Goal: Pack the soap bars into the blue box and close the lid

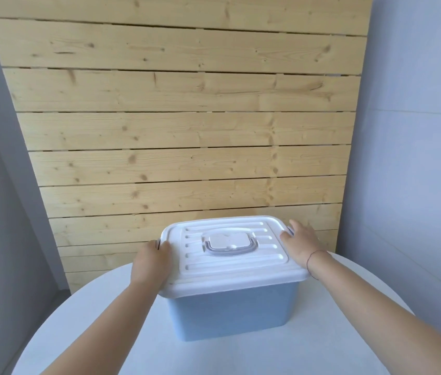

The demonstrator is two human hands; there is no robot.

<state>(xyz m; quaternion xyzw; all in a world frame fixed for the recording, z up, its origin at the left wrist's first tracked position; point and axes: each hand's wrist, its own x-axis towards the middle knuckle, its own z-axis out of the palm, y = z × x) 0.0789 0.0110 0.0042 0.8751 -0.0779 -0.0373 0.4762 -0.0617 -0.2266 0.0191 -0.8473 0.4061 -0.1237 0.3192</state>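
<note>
The blue box (230,312) stands in the middle of the round white table (322,334). Its white ribbed lid (241,269) lies flat on top, with a grey carry handle (230,246) folded down in the centre. My left hand (150,262) wraps the lid's left edge, fingers over the grey side clip. My right hand (302,246) rests on the lid's right edge, fingers on the clip there. No soap bars are visible; the box's inside is hidden.
A wall of pale wooden planks (181,125) rises right behind the table. Grey walls stand at both sides. The round table's edge curves close on the left and right of the box.
</note>
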